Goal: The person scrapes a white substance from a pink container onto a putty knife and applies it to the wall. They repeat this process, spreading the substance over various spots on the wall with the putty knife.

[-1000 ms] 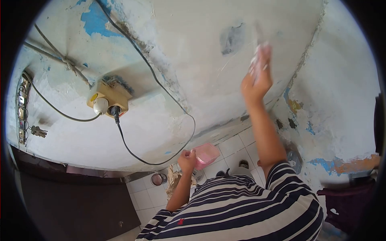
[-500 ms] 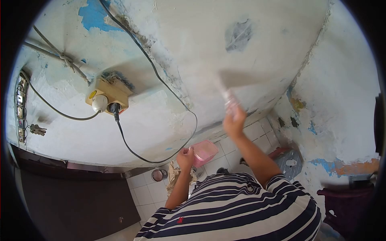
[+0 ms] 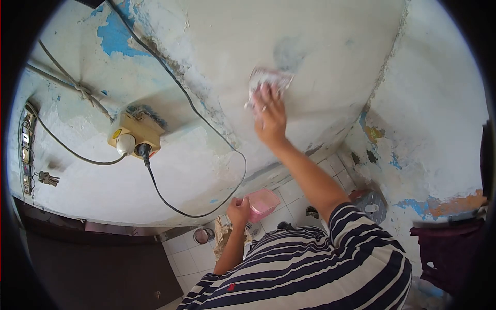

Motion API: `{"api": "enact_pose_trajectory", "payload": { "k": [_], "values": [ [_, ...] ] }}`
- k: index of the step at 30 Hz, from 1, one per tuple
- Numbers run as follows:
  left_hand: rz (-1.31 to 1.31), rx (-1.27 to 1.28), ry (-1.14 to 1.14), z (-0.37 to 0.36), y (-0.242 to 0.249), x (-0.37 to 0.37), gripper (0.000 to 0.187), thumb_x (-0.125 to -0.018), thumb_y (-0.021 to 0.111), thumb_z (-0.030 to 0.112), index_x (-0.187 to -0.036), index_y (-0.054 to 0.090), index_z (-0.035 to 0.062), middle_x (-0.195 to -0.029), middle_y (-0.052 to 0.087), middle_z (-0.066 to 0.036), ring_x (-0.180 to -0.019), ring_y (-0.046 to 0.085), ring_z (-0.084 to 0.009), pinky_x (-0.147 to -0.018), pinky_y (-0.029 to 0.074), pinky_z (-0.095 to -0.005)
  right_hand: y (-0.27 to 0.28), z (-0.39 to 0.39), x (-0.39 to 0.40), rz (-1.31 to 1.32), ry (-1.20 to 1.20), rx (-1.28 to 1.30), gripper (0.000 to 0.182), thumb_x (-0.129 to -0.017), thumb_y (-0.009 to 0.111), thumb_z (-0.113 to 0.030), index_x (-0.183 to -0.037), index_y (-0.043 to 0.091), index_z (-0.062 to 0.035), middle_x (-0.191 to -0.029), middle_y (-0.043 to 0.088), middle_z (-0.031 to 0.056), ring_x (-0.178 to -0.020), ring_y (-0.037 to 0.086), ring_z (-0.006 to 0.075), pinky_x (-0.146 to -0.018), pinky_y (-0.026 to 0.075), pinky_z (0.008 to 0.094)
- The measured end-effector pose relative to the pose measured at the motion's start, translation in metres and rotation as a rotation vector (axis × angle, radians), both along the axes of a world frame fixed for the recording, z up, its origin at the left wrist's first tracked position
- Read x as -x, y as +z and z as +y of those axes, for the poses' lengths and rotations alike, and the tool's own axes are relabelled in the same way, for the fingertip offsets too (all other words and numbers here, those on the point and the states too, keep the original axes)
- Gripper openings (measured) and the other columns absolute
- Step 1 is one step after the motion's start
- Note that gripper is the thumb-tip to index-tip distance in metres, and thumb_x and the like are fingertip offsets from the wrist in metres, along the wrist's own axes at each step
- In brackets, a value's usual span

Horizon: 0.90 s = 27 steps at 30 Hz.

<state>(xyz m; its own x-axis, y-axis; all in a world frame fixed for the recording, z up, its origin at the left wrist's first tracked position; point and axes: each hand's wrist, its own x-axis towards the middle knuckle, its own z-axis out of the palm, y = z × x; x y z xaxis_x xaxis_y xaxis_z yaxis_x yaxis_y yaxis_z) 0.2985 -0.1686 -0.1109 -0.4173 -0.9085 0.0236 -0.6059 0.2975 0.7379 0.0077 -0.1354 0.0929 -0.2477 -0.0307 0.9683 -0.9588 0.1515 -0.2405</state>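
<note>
right hand (image 3: 271,113) has swung up towards 11 o'clock since the frame half a second earlier, and the flat spreader (image 3: 279,77) in it now shows us its broad, pale-smeared face. left hand (image 3: 238,211) and the pink tub (image 3: 264,201) we log as almost unmoved.

we take 12 o'clock as the top of the view, read from its centre.

right hand: near 1 o'clock, fingers spread over the back of the spreader, gripping it; the motion is blurred. the spreader sits just beyond the fingertips, over the wall (image 3: 227,51); we cannot tell whether its whole edge touches. a bluish-grey patch (image 3: 290,52) lies near it, between 1 and 2 o'clock from the blade; we read it as paler than half a second ago.

left hand: near 6 o'clock, closed on the 9 o'clock side of the tub, with the thumb by the rim. we see pinkish-white smears inside the tub, which is held above the tiled floor (image 3: 289,194).

surroundings: we note a cream socket block (image 3: 135,129) between 9 and 10 o'clock with two plugs in it, a bunch of keys (image 3: 48,179) at 9 o'clock, a round container (image 3: 203,236) at 7 o'clock, and a maroon cloth (image 3: 447,253) at 4 o'clock.
</note>
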Motion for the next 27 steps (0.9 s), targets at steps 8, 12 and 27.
{"api": "enact_pose_trajectory", "payload": {
  "k": [8,12,27],
  "values": [
    [0.046,-0.03,0.042,-0.008,-0.015,-0.011,0.035,-0.082,0.078,0.035,-0.079,0.069,0.0011,-0.072,0.071,-0.017,-0.068,0.071,-0.0342,-0.066,0.054,-0.0425,0.022,0.064,-0.017,-0.358,0.336,0.414,0.051,-0.093,0.055,0.003,-0.144,0.055,0.0044,-0.15,0.052,0.027,-0.139,0.05,0.0454,-0.116,0.039,0.0513],
    [-0.02,-0.008,0.062,-0.003,-0.01,-0.013,0.032,-0.082,0.079,0.032,-0.079,0.069,0.0016,-0.07,0.071,-0.015,-0.064,0.069,-0.0284,-0.065,0.054,-0.0391,0.086,0.064,0.047,-0.099,-0.14,0.323,0.048,-0.095,0.05,0.004,-0.143,0.056,0.0049,-0.148,0.054,0.0259,-0.138,0.052,0.0432,-0.115,0.041,0.0498],
    [0.045,-0.007,0.028,-0.01,-0.004,-0.003,0.036,-0.082,0.079,0.035,-0.079,0.07,0.0006,-0.072,0.071,-0.018,-0.067,0.071,-0.034,-0.066,0.054,-0.043,0.004,0.072,-0.006,-0.061,0.256,0.189,0.039,-0.105,0.05,-0.01,-0.136,0.056,0.0129,-0.144,0.056,0.0297,-0.136,0.054,0.043,-0.114,0.042,0.053]
  ]
}}
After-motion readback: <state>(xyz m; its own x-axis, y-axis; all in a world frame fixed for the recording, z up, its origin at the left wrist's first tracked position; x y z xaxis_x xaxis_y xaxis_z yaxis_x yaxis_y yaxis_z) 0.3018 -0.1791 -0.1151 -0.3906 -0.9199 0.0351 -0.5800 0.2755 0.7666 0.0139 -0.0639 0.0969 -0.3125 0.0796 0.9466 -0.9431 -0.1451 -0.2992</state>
